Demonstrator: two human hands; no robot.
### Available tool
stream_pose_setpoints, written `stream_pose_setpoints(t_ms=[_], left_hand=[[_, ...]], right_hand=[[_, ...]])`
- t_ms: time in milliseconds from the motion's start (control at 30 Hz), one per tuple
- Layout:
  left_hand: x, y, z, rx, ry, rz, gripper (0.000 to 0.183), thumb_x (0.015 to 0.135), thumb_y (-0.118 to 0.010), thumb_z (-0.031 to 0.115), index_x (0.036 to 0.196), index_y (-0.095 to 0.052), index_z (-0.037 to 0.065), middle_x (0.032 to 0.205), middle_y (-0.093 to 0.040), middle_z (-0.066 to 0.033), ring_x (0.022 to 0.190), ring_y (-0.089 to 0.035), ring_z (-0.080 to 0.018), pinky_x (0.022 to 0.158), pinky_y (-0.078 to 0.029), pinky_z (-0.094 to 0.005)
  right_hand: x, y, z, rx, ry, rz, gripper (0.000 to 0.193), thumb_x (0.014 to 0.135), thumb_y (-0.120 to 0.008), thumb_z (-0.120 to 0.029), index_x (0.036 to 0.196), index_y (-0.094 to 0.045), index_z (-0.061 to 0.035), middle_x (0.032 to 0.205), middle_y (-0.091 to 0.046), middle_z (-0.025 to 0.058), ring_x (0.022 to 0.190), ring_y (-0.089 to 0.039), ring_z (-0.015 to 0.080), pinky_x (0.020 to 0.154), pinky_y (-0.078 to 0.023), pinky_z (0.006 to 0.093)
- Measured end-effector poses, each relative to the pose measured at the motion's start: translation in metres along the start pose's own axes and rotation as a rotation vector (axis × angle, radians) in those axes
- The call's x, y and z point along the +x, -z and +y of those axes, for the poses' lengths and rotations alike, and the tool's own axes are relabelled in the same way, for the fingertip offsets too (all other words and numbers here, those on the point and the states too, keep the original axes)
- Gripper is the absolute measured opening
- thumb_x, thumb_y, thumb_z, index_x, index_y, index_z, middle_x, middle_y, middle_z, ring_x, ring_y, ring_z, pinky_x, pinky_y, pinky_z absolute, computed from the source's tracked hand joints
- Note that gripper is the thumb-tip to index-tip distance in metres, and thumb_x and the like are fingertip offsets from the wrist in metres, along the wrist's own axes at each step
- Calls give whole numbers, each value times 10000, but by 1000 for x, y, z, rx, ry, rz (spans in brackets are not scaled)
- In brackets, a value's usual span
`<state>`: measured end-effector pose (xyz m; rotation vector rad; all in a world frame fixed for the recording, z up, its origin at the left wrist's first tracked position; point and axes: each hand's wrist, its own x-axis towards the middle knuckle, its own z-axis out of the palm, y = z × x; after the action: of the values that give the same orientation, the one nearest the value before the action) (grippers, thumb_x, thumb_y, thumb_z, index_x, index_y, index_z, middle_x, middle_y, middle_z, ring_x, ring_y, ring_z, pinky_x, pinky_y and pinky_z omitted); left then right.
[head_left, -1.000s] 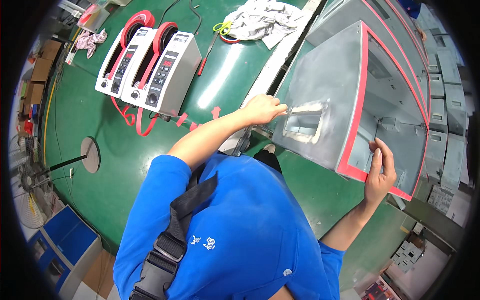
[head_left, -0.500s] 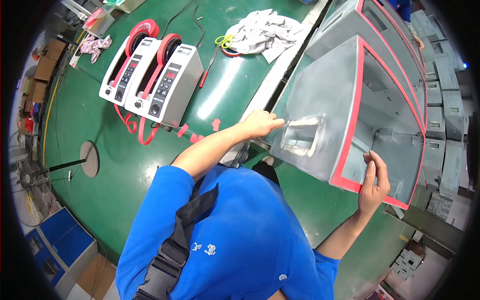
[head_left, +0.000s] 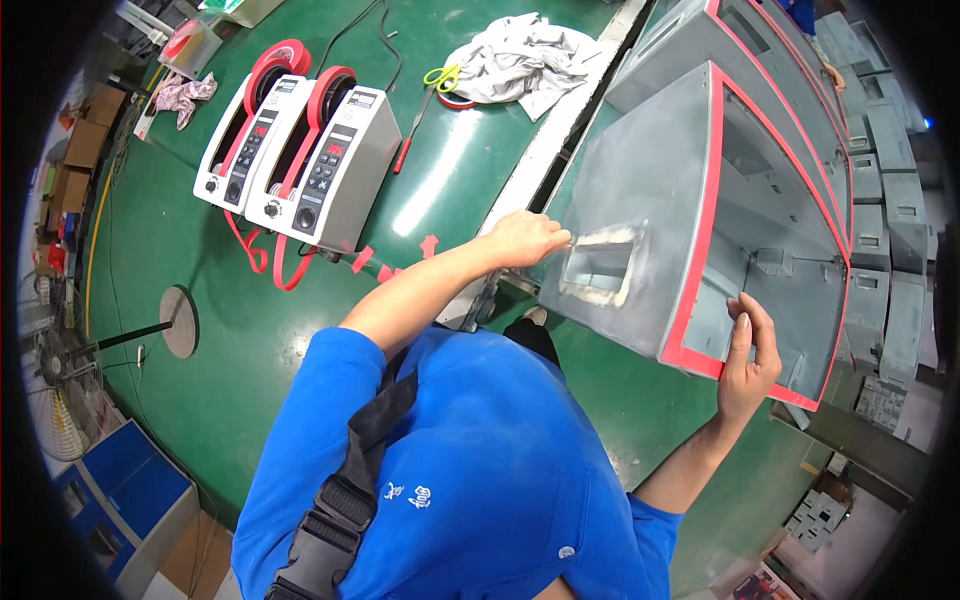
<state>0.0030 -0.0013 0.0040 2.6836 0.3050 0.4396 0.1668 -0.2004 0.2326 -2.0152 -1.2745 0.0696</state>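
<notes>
A grey metal box with red tape along its open front edge lies on its side before me. Its side wall has a rectangular recess ringed with whitish filler. My left hand reaches across, its fingers pinched together against the upper left corner of that recess; whether anything small sits between them is hidden. My right hand grips the taped lower front edge of the box, thumb outside and fingers curled over the rim.
Two white tape dispensers with red rolls stand on the green surface at upper left, cut red tape pieces beside them. A crumpled white cloth, yellow-handled scissors and a red screwdriver lie further back. More grey boxes line the right.
Both hands keep their places on the box: left at the recess, right on the red edge. Only my view has shifted a little.
</notes>
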Motion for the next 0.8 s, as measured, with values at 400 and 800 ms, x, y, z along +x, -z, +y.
stream_pose_setpoints(t_ms=[400,800], left_hand=[[-2,-4,5,119,-1,-47,181,745,-522,165,922,-509,131,723,-527,-43,694,-585,-223,551,-478,-381],[-4,-3,3,63,66,7,110,746,-526,168,847,-513,127,714,-540,-42,674,-587,-232,546,-478,-387]], right_hand=[[-2,0,-1,-18,13,12,203,880,-486,-32,1041,-588,39,919,-643,130,879,-620,182,776,-466,270],[-1,0,2,-29,38,25,199,881,-483,-48,1030,-595,24,908,-646,114,861,-618,173,760,-462,271]])
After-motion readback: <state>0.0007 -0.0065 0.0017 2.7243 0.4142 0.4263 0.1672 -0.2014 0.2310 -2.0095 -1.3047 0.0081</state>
